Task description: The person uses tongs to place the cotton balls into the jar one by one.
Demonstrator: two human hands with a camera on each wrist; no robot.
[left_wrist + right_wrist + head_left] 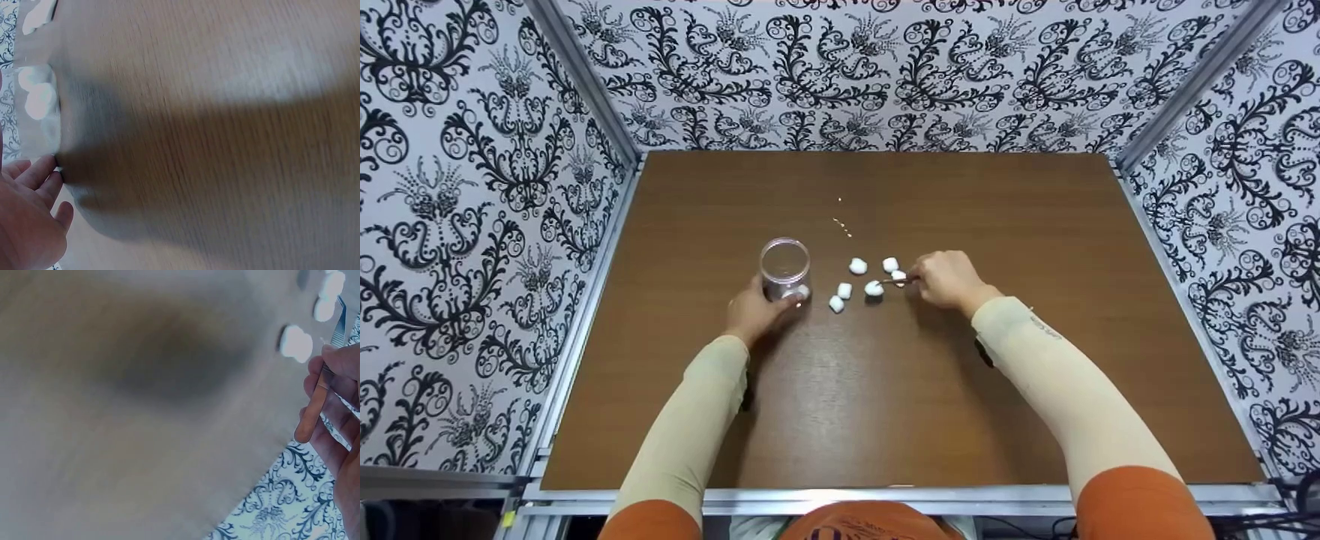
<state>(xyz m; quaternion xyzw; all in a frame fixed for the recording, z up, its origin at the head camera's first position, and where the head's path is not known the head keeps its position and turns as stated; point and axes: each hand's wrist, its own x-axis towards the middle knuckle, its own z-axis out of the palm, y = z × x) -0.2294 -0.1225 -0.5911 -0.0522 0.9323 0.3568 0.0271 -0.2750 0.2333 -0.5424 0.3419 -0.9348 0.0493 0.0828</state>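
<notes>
My left hand (754, 313) holds a clear jar (784, 260) low on its side, thumb at the front. White puffy pieces (40, 101) that look like marshmallows show through its wall in the left wrist view. My right hand (949, 281) pinches slim metal tweezers (316, 405) with a ridged grip and a bent tip. Their tip meets one marshmallow (874, 288), which seems raised, with a shadow beneath it. Several other marshmallows (845, 290) lie on the table between jar and right hand. The tweezers' far tip is partly hidden in the right wrist view.
The brown wooden table (840, 420) has a metal frame round its edge. Patterned black-and-white walls (885, 67) stand at the back and both sides. Small bright marks (842, 223) show on the table beyond the marshmallows.
</notes>
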